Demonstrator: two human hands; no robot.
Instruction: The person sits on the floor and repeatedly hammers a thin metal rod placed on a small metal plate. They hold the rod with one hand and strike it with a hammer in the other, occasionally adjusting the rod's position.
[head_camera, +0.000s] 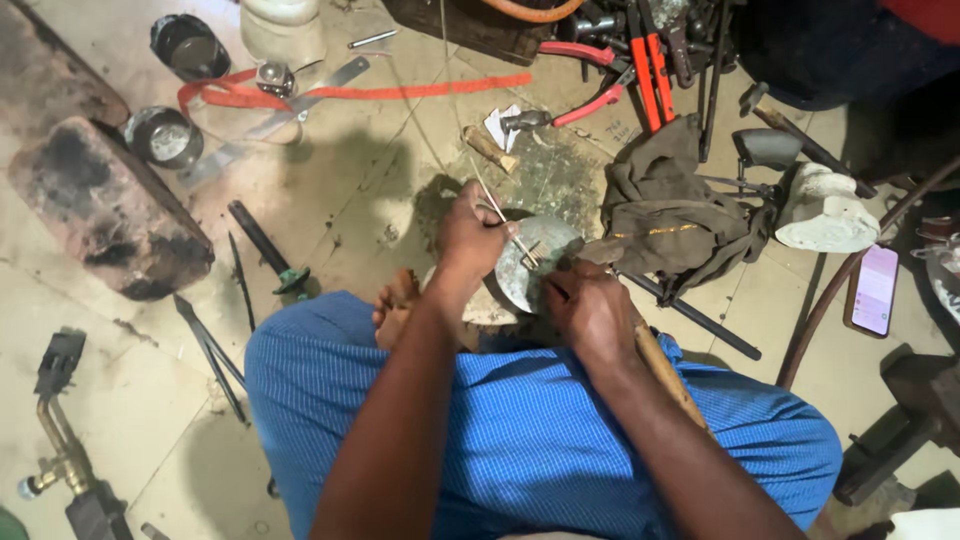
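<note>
I sit on the floor in blue cloth, looking down at both hands. My left hand pinches a thin metal rod whose tip rests on a small brass-coloured piece. That piece lies on a round grey metal disc propped in front of my bare foot. My right hand grips the disc's lower right edge, and a wooden handle runs under that wrist.
An olive rag lies right of the disc. Red-handled pliers and cutters crowd the far side, with a small hammer. A scorched brick, two tins, a torch and a phone ring the floor.
</note>
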